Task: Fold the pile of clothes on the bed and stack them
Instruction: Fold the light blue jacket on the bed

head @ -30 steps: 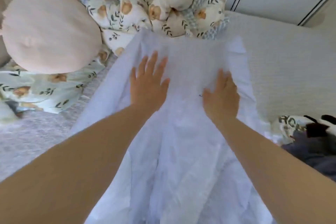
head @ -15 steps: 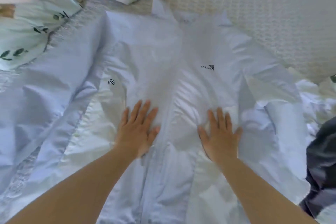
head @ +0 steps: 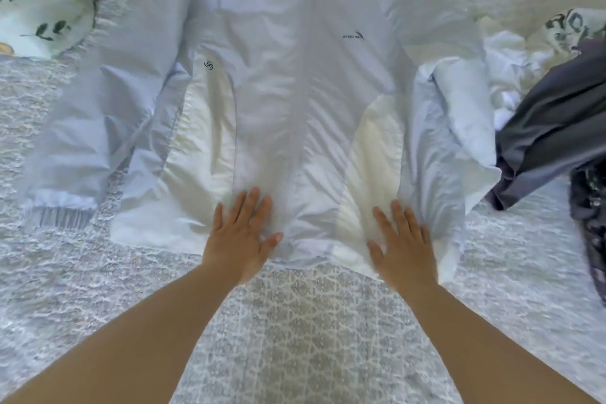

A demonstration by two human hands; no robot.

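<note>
Now both flat palms, left hand (head: 241, 236) and right hand (head: 402, 241), have slid down to the jacket (head: 295, 92) hem, gripping nothing

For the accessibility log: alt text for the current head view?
Both hands, left and right, press flat on the hem of a pale blue jacket spread front-up on a patterned bedspread. A dark grey garment lies at right.

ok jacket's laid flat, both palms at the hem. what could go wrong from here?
1. The jacket's right sleeve is bunched and doubled over, not laid out like the left sleeve; folding now could trap wrinkles.
2. The grey garment lies against that bunched sleeve and may get dragged in.
3. The left hand and right hand only press flat; the slick jacket could slide.
</note>
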